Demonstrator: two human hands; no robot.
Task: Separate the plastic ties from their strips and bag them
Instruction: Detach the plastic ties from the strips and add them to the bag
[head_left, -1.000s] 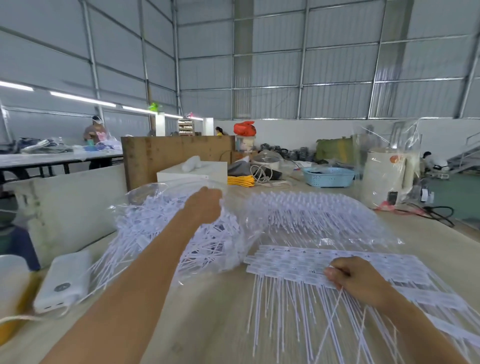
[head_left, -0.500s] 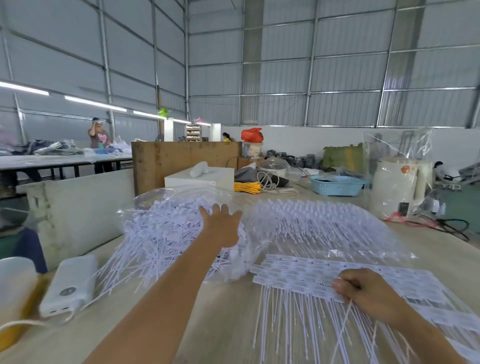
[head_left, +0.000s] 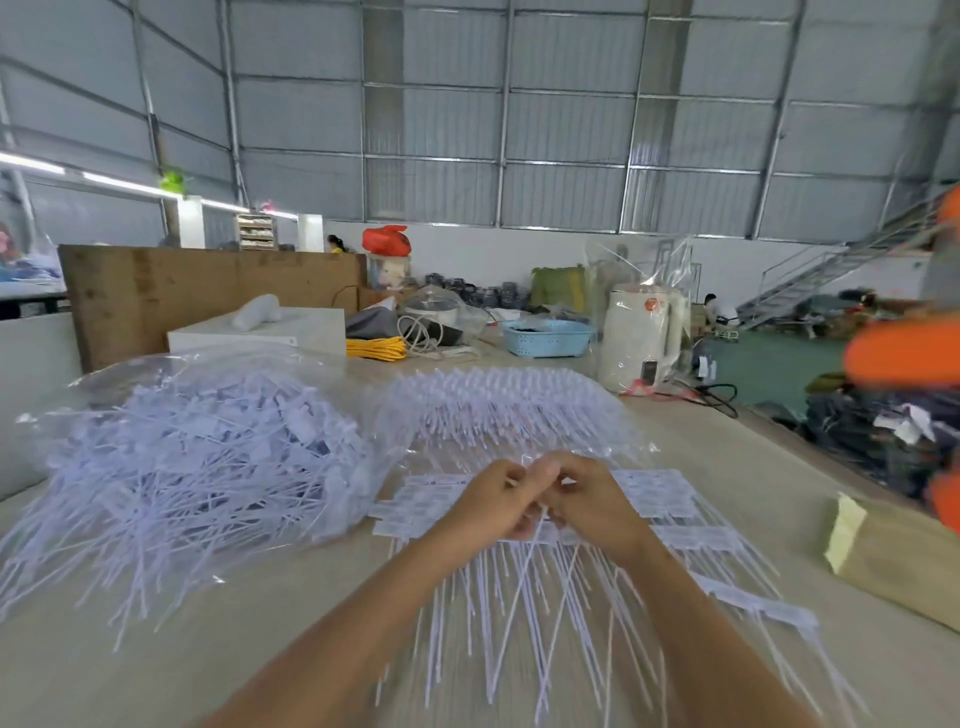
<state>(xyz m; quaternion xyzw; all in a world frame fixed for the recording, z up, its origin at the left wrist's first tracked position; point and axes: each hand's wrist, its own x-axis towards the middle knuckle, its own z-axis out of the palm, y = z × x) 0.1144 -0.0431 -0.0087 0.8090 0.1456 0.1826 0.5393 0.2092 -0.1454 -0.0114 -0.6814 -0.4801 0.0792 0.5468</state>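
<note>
Nearest the camera, white tie tails fan toward the viewer across the pale wooden table (head_left: 156, 675). Above them the left hand (head_left: 493, 501) and right hand (head_left: 592, 501) meet over the flat strips of ties (head_left: 670, 499), fingers curled, together pinching one thin white tie (head_left: 524, 582) that slants down from between them. To the left lies a clear plastic bag (head_left: 197, 447) heaped with loose ties, some spilling from its open mouth onto the table. Just behind the hands sits a second clear bag of unseparated strips (head_left: 498, 410). Farther back stand a blue basket (head_left: 548, 338) and a white kettle (head_left: 636, 338).
</note>
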